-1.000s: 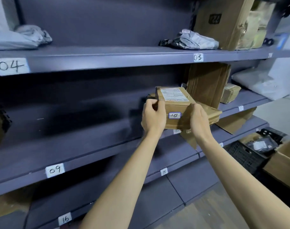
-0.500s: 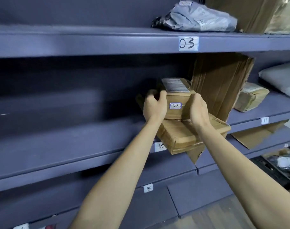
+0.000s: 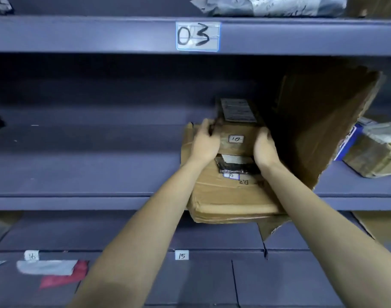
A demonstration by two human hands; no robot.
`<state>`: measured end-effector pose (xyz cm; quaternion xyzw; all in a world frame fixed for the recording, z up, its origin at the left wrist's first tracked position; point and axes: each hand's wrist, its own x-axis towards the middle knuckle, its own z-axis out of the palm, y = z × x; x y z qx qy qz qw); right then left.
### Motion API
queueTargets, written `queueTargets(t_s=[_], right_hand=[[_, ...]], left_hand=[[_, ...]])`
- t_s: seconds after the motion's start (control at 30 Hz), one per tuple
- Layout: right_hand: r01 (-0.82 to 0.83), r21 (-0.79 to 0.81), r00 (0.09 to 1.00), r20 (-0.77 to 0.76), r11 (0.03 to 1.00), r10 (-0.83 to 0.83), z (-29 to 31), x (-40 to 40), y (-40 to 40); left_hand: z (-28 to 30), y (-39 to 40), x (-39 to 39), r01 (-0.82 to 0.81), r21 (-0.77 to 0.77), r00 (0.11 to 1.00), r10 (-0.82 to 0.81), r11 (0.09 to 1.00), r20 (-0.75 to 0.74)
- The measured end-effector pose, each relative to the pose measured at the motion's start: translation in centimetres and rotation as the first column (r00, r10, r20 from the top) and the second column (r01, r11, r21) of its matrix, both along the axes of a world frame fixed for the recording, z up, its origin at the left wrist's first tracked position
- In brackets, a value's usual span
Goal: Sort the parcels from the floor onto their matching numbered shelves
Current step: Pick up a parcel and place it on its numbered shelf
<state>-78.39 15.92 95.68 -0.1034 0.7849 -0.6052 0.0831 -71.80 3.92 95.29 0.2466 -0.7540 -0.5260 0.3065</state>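
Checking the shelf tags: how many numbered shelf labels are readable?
3: "03" on the upper shelf edge, "15" and "16" on the bottom edge. The flat box may hide another.

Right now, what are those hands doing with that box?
A person is putting a small cardboard box marked 10 onto a shelf. The left hand and right hand grip its two sides, fingers curled round it. It sits on top of a bigger flat parcel, also marked 10, which sticks out over the shelf's front edge.
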Motion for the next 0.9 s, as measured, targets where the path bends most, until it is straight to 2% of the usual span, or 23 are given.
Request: queueTargets(t_s=[0.17,0.27,0.37,0.6,0.77,0.9], right_hand=[[-0.052,-0.015,0.999,0.002,0.999,0.052,-0.2,-0.9,-0.1],[-0.082,-0.02,0.997,0.007,0.996,0.082,-0.3,-1.2,0.2],[-0.102,-0.046,0.995,0.006,0.994,0.103,-0.5,-1.2,0.3],[-0.09,-0.113,0.995,-0.042,0.99,0.086,-1.9,-1.2,0.4],[-0.098,-0.166,0.995,-0.016,0.981,0.096,-2.0,-1.2,0.6],[-0.05,-0.155,0.998,-0.041,0.987,0.044,-1.9,-0.7,1.0]], left_hand=[[0.7,0.8,-0.2,-0.021,-0.051,0.999,0.023,0.998,0.045],[1.0,1.9,-0.7,-0.058,-0.028,0.995,0.06,0.998,0.08],[0.6,3.5,-0.6,-0.152,0.006,0.986,0.151,0.988,0.07],[-0.9,3.6,-0.2,-0.282,-0.052,0.958,0.284,0.958,0.035],[-1.6,3.4,-0.6,-0.264,-0.063,0.963,0.266,0.963,0.033],[-1.5,3.6,-0.6,-0.193,-0.133,0.958,0.215,0.972,0.189]])
